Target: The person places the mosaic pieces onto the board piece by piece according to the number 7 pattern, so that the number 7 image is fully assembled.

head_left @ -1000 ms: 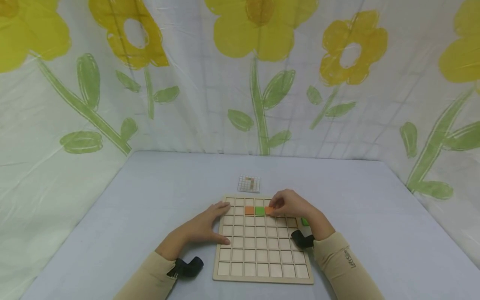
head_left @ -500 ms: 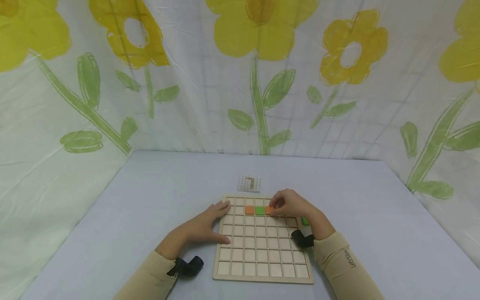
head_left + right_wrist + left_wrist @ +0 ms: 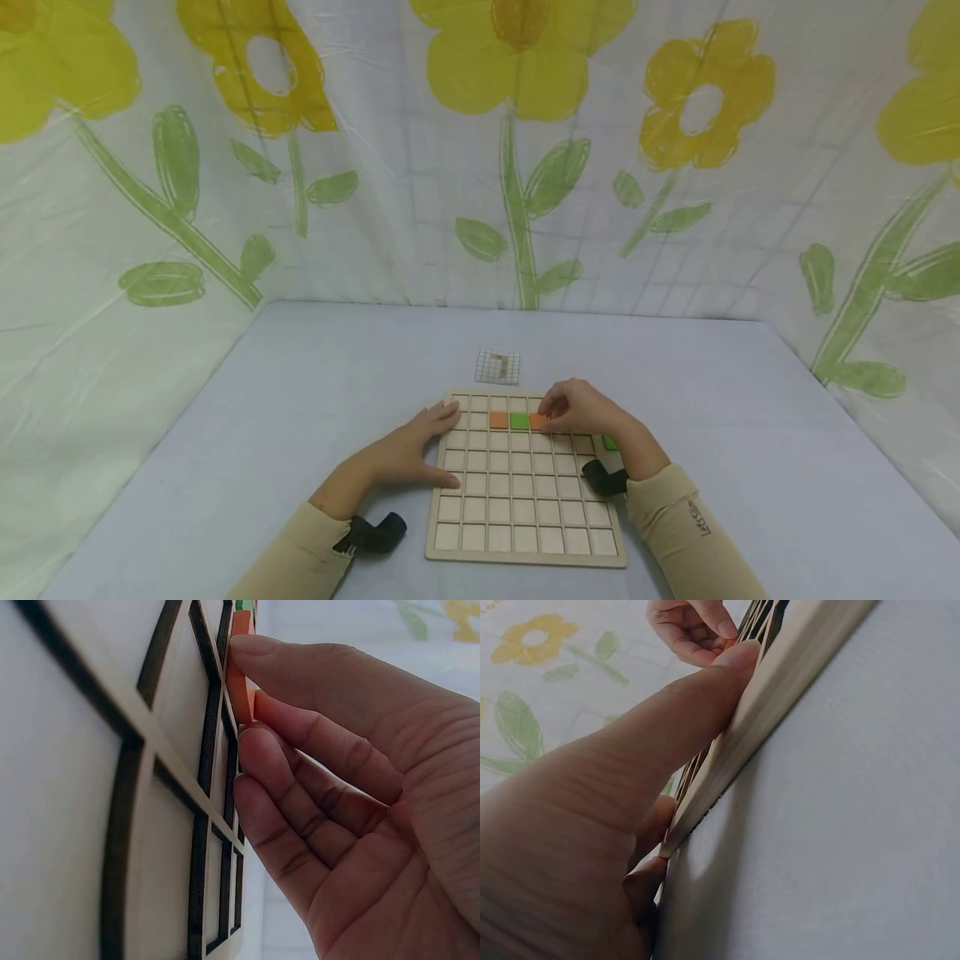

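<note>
The right hand (image 3: pixel 587 408) pinches an orange square tile (image 3: pixel 536 422) on the pale wooden grid board (image 3: pixel 525 559), just right of a green square tile (image 3: pixel 519 421). The left hand (image 3: pixel 405 452), fingers spread, rests on the board's left edge.

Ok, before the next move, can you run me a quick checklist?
1. Left hand on the board: ok, touching its left edge.
2. Right hand gripping a tile: ok, pinching the rightmost orange tile.
3. That tile seated flat in its cell: cannot tell, the hand partly covers it.
4. Leftmost orange tile and middle green tile aligned: ok, neighbouring cells, second row from the far edge.
5. Spare green piece beside the board fully visible: not ok, the right arm partly blocks it.
6. Pattern card readable: cannot tell, details too small.
</note>
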`<state>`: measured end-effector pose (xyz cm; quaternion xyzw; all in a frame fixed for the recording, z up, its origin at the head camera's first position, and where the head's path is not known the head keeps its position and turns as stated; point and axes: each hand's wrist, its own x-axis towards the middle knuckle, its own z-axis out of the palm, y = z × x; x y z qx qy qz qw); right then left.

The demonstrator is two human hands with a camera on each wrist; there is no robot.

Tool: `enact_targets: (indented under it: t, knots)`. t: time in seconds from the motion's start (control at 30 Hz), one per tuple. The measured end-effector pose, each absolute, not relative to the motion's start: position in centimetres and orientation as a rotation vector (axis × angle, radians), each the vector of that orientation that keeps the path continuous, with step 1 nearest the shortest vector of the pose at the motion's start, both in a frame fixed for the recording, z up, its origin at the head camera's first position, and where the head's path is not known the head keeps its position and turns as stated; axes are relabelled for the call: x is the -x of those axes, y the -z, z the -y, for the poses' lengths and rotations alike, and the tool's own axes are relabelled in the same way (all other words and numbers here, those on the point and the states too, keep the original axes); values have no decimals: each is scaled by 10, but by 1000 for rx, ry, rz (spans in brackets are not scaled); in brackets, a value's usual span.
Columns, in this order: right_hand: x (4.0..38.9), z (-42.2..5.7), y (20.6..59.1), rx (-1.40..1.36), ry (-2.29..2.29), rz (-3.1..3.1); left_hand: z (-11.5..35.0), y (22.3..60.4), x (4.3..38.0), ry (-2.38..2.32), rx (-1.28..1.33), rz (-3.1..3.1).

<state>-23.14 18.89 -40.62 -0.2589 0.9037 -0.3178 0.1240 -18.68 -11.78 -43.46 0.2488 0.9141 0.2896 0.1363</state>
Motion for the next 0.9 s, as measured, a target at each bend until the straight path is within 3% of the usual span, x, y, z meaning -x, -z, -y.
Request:
enact_targets:
  t: [0.9]
  knots:
    - [219,-209,390,686,862,-2665,118,437,188,-843,-708,-2649]
